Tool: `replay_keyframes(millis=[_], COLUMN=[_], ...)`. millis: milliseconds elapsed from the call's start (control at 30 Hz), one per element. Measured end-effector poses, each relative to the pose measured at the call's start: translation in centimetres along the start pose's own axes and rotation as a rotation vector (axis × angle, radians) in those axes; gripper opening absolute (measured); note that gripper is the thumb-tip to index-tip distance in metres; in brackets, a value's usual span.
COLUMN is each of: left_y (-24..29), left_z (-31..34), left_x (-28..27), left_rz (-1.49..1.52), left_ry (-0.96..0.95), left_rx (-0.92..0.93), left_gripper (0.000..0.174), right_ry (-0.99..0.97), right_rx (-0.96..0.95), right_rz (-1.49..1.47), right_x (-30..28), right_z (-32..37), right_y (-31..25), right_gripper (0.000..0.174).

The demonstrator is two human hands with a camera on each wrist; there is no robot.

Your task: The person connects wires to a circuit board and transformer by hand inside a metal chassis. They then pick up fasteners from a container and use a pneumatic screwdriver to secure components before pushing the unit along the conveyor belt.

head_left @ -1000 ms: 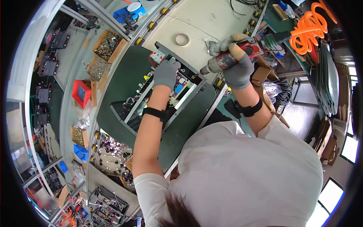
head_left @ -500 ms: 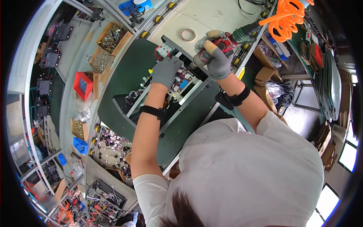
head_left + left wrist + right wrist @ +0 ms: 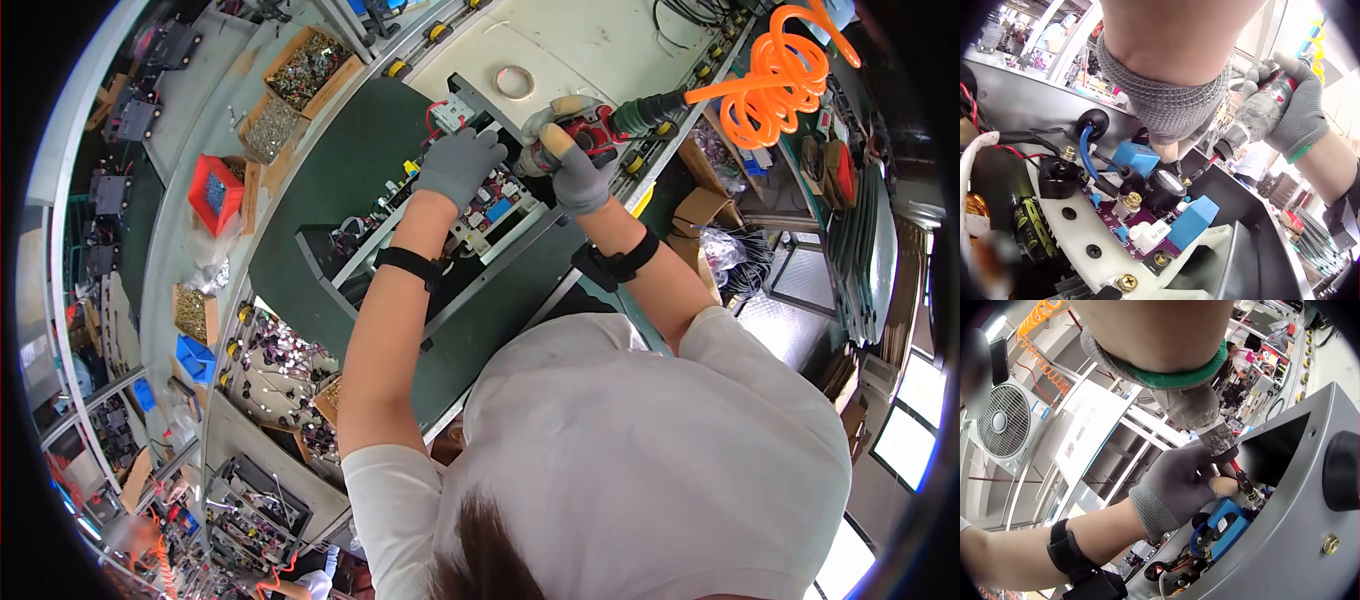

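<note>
An open grey metal chassis [image 3: 470,300] lies on the green mat [image 3: 300,260]. My gloved left hand [image 3: 462,168] reaches into its upper part, fingertips pinching a short black lead [image 3: 1178,167] beside a screw. Below it in the left wrist view are a purple circuit board [image 3: 1107,215] and blue blocks [image 3: 1192,223]. My gloved right hand [image 3: 578,178] grips a red and grey power driver [image 3: 1260,112], its red bit [image 3: 1235,466] angled down at the screw [image 3: 1252,495] beside my left thumb. The exact contact at the bit's tip is too small to tell.
A tape roll [image 3: 515,82] lies beyond the chassis. The orange coiled hose [image 3: 775,90] runs to the driver. Left of the mat stand screw boxes [image 3: 270,130] and a red bin [image 3: 215,193]. A cardboard box [image 3: 700,215] sits at the right.
My right hand has brought the driver leftward, closer to my left hand, and the coiled hose has swung along. My left hand stays at the upper part of the chassis. The head view has shifted slightly.
</note>
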State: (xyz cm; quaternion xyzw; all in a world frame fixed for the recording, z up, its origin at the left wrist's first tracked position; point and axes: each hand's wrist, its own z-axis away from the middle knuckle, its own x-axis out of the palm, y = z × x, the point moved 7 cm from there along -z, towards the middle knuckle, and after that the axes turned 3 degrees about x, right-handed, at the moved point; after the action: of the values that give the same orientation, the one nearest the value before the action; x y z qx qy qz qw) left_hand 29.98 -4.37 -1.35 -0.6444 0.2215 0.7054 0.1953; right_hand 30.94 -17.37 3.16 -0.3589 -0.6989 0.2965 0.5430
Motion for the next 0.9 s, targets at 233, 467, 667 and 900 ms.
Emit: replay_keyframes(millis=[233, 467, 667, 900], left_y=[-0.5, -1.6, -2.8, -2.8], left_z=[-0.4, -1.3, -2.6, -2.8], left_x=[-0.2, -1.6, 1.2, -0.1], left_rz=[0.05, 0.401, 0.47, 0.411], left_ry=[-0.053, -0.011, -0.057, -0.029], left_rx=[-0.031, -0.27, -0.28, -0.19], left_gripper=[0.029, 0.054, 0.064, 0.063], right_ry=[-0.16, -0.182, -0.179, -0.189], right_rx=[0.146, 0.32, 0.281, 0.242], right_rz=[-0.022, 0.055, 0.151, 0.232], right_x=[1.3, 2.7, 2.9, 3.7], right_z=[0.4, 1.1, 0.7, 0.4], right_y=[0.2, 1.5, 2.2, 2.0], right_gripper=[0.027, 0.027, 0.028, 0.025])
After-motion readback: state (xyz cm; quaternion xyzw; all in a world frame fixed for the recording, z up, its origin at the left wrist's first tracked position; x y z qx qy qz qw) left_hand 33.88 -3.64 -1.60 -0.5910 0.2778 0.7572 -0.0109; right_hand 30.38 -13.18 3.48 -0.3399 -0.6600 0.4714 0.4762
